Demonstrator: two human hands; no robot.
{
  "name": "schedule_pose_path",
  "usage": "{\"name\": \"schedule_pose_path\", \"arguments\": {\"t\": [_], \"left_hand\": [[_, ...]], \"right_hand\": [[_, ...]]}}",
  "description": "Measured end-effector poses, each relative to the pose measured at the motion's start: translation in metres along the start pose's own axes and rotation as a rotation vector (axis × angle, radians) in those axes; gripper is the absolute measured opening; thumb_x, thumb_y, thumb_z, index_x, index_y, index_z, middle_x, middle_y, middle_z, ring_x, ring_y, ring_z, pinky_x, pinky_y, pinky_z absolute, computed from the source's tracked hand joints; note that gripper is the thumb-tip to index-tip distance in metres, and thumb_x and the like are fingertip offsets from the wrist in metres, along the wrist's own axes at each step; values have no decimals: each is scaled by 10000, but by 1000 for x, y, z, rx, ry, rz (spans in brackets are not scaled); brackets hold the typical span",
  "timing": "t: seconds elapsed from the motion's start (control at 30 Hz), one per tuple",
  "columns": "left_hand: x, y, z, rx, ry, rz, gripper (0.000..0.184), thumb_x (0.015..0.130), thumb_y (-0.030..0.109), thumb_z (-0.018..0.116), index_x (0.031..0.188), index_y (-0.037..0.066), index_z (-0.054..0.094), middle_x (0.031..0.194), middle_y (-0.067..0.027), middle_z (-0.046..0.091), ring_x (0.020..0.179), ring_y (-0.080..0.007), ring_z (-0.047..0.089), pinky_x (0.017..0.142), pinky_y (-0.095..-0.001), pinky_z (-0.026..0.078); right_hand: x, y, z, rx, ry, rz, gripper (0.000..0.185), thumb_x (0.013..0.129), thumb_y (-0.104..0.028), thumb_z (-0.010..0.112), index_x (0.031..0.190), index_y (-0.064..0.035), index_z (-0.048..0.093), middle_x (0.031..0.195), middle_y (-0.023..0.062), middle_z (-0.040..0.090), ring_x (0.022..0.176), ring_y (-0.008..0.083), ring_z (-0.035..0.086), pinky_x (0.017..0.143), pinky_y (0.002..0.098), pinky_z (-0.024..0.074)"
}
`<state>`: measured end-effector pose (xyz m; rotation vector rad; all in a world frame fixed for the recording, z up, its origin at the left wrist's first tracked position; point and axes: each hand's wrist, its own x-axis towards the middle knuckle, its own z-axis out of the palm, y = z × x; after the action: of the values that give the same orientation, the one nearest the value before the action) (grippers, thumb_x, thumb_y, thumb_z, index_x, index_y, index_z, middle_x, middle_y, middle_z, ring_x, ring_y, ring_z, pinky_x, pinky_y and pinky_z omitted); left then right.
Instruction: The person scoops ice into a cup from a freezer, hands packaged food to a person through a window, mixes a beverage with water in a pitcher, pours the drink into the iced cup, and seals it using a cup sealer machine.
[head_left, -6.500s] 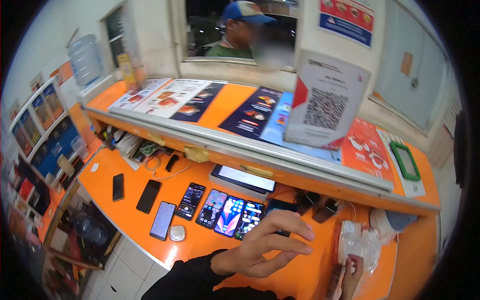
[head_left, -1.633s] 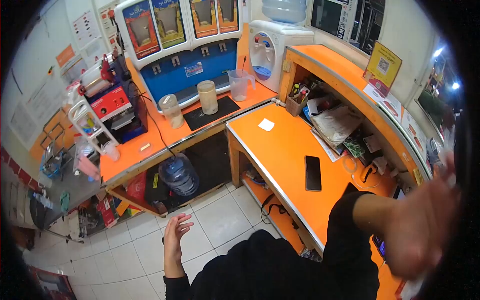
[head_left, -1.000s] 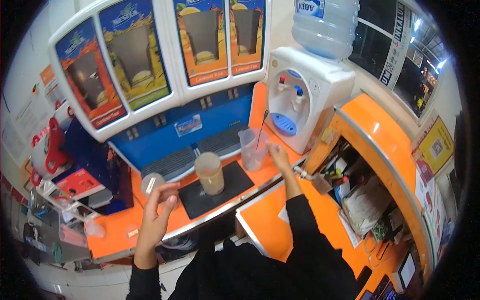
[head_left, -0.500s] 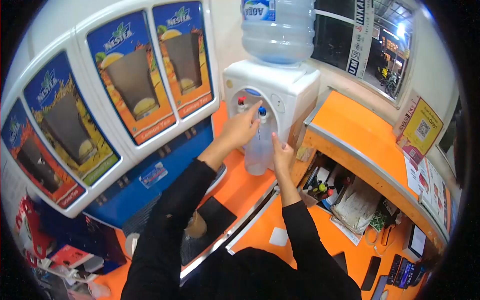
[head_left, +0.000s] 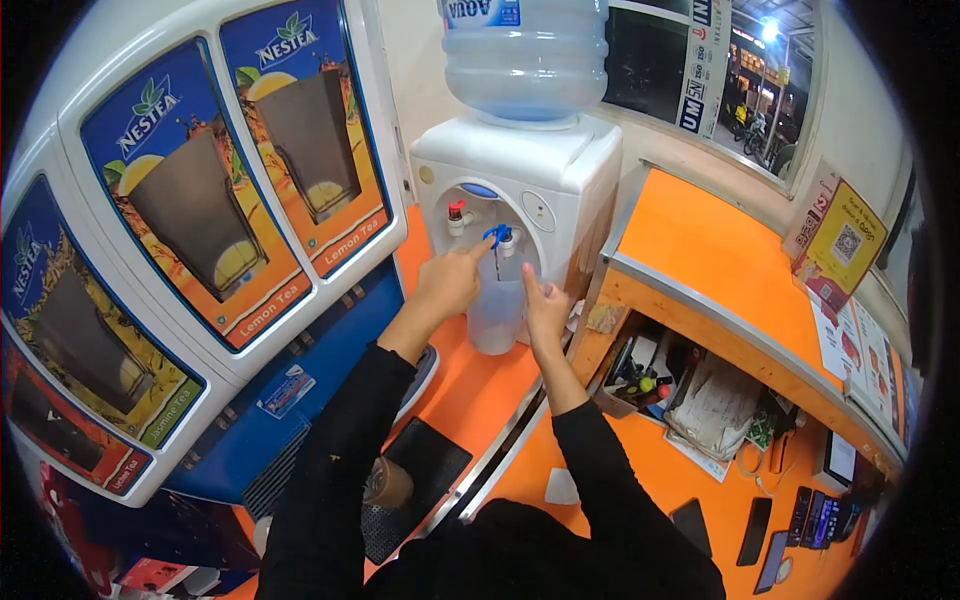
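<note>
A tall translucent plastic container (head_left: 494, 318) stands upright under the blue tap (head_left: 499, 237) of a white water dispenser (head_left: 560, 165). My right hand (head_left: 547, 312) holds the container on its right side, thumb pointing up along it and the other fingers partly hidden. With the index finger stretched out, my left hand (head_left: 450, 282) touches the blue tap's lever. Its other fingers are bent and partly out of sight, beside the container. Left of the blue tap is a red tap (head_left: 456, 212). I cannot make out how much water is inside the container.
A large water bottle (head_left: 525, 65) sits upside down on the dispenser. Drink machines with Nestea panels (head_left: 190, 190) fill the left. Below my left arm, a brown drink cup (head_left: 390, 484) stands on a black mat (head_left: 430, 452). An orange shelf (head_left: 690, 235) and phones (head_left: 757, 530) lie to the right.
The view has shifted, so the dispenser and both hands appear further left. The blue lever now looks tilted under my left index finger. My right hand stays on the container.
</note>
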<state>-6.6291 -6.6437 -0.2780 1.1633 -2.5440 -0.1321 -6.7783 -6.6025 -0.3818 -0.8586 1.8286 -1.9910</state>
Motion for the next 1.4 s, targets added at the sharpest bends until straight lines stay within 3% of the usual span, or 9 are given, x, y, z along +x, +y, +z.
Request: {"name": "schedule_pose_path", "arguments": {"t": [0.2, 0.43, 0.63, 1.1, 1.4], "left_hand": [[3, -7, 14, 128, 83, 107, 692, 734, 22, 602, 1365, 261, 452, 1083, -93, 537, 1045, -282, 561, 801, -408, 501], [-1, -4, 5, 120, 0, 60, 655, 760, 60, 616, 1359, 277, 464, 1113, -102, 493, 1103, -277, 506, 844, -462, 461], [-2, -4, 11, 107, 24, 44, 647, 766, 74, 607, 1363, 275, 461, 1136, -110, 484, 1128, -274, 497, 868, -486, 436], [-1, 2, 2, 135, -41, 22, 640, 786, 37, 558, 1367, 287, 459, 1134, -116, 487, 1131, -270, 501, 872, -508, 423], [1, 3, -2, 129, -71, -1, 638, 794, 17, 537, 1361, 300, 465, 1299, -178, 426, 1208, -309, 470, 918, -547, 398]], "right_hand": [[0, 3, -2, 40, 7, 4, 562, 795, -451, 711, 502, -69, 422, 503, -37, 401, 506, 78, 353, 480, 281, 317], [3, -5, -8, 92, 22, -2, 539, 819, -404, 708, 499, -80, 418, 515, -55, 393, 509, 66, 343, 473, 265, 291], [-1, -12, -12, 105, -29, 25, 449, 831, -425, 690, 596, -80, 525, 583, -55, 437, 566, 68, 378, 533, 248, 315], [0, -10, -15, 95, -23, -8, 476, 821, -384, 717, 548, -78, 475, 568, -60, 437, 549, 65, 364, 513, 252, 319], [3, -10, -16, 85, -34, -12, 502, 816, -398, 719, 527, -99, 437, 553, -56, 409, 533, 69, 341, 493, 258, 298]]}}
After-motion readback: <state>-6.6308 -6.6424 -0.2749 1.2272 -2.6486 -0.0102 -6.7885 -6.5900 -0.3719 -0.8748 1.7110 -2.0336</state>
